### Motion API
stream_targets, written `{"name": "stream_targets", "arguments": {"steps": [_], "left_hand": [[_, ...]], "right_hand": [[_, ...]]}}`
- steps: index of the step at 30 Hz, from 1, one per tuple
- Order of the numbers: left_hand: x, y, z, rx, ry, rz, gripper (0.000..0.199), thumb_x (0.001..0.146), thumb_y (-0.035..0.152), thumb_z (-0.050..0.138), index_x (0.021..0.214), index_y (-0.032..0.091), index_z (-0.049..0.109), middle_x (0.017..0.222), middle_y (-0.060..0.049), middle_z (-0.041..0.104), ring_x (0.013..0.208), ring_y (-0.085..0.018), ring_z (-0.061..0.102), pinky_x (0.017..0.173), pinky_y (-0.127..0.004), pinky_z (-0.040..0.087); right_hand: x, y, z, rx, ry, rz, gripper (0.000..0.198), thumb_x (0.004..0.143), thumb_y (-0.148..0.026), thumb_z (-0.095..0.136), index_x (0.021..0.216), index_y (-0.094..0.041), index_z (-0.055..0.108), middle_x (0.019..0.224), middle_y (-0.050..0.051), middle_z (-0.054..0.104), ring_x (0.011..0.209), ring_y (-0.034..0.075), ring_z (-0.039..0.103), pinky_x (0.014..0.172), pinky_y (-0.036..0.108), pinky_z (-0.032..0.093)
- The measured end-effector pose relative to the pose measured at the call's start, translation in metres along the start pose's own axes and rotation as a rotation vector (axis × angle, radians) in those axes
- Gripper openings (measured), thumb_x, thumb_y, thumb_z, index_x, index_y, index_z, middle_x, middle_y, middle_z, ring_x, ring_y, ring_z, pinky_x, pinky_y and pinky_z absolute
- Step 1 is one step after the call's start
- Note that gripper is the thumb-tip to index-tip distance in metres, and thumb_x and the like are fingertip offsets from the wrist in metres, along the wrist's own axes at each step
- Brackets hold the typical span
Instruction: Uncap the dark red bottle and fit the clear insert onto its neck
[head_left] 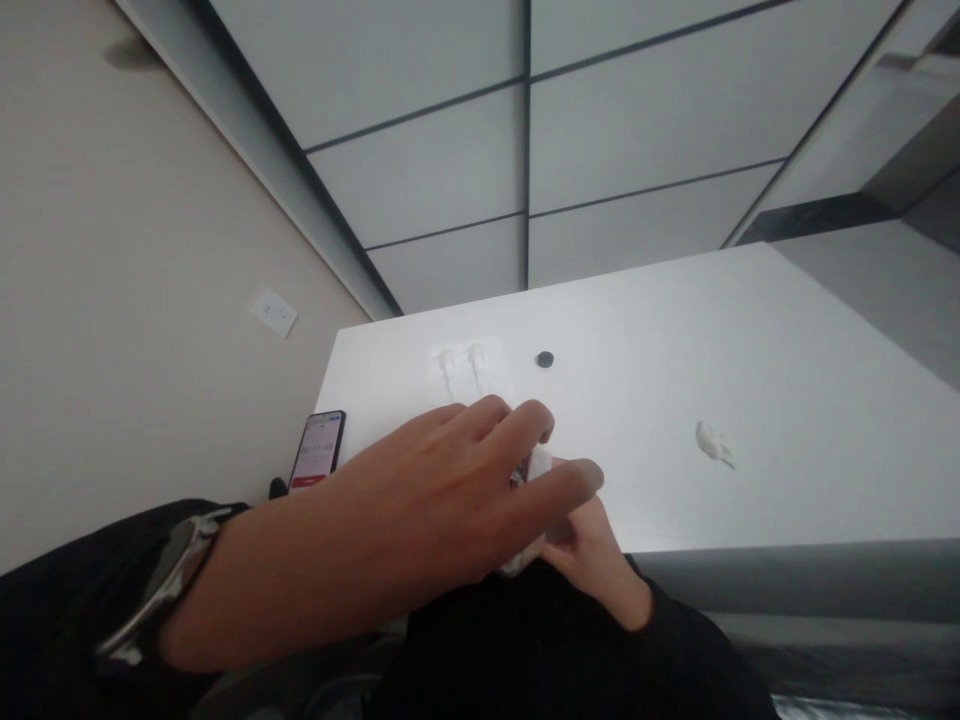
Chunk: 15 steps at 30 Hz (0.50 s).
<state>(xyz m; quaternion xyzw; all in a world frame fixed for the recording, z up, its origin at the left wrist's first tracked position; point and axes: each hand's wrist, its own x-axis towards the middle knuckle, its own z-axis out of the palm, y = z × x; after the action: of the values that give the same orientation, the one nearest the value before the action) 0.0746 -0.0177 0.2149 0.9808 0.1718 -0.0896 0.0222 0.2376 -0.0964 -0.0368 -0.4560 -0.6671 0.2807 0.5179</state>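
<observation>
Close to my body, at the front edge of the white table (637, 400), both hands meet around a small white, partly see-through object (540, 462). Dark marks show on one side of it; its kind is hidden by my fingers. My left hand (472, 480) reaches across from the left, back of the hand up, its fingers bent over the object's top and the thumb on the near side. Below and behind it, my right hand (596, 555) is closed round the object's lower right side, its fingertips partly hidden.
Two white hook-shaped pieces (461, 365) lie on a pale sheet at the back left. A small dark round cap-like disc (545, 359) is to their right. Farther right lies a crumpled whitish piece (715, 444). A phone (317, 447) with its screen lit rests at the left edge.
</observation>
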Motion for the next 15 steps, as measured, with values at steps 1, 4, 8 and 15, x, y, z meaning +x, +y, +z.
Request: {"name": "stream_targets", "arguments": {"steps": [1,4,8,15], "left_hand": [[0.0003,0.0000,-0.0002,0.001,-0.002,-0.001,0.044,0.098,0.009,0.064,0.138,0.024,0.052,0.130,-0.009,0.064,0.101,-0.022,0.065,0.078,-0.030,0.050],[0.0014,0.0002,-0.0012,0.014,-0.006,-0.002,0.039,0.100,0.011,0.060,0.136,0.024,0.053,0.128,-0.008,0.065,0.099,-0.021,0.065,0.077,-0.029,0.049],[0.0025,0.0011,-0.0021,0.033,-0.005,-0.006,0.034,0.102,0.012,0.057,0.134,0.024,0.054,0.127,-0.008,0.066,0.098,-0.022,0.065,0.077,-0.030,0.048],[0.0048,0.0019,-0.0014,0.038,-0.007,0.002,0.034,0.101,0.011,0.059,0.132,0.022,0.053,0.124,-0.009,0.066,0.094,-0.022,0.066,0.073,-0.031,0.049]], "right_hand": [[0.0007,-0.0008,-0.0003,0.001,0.002,-0.004,0.066,0.097,-0.046,0.074,0.155,-0.027,0.050,0.140,0.015,0.069,0.126,0.037,0.069,0.106,0.056,0.059],[0.0029,-0.0034,-0.0014,0.007,0.003,-0.013,0.063,0.098,-0.048,0.072,0.154,-0.027,0.051,0.139,0.014,0.069,0.126,0.036,0.068,0.106,0.056,0.059],[0.0051,-0.0058,-0.0022,0.026,0.002,-0.016,0.059,0.099,-0.048,0.071,0.151,-0.028,0.052,0.140,0.014,0.069,0.126,0.035,0.068,0.106,0.056,0.059],[0.0052,-0.0054,-0.0017,0.043,0.010,-0.028,0.061,0.098,-0.045,0.073,0.152,-0.031,0.050,0.141,0.012,0.068,0.128,0.035,0.067,0.107,0.055,0.059]]}}
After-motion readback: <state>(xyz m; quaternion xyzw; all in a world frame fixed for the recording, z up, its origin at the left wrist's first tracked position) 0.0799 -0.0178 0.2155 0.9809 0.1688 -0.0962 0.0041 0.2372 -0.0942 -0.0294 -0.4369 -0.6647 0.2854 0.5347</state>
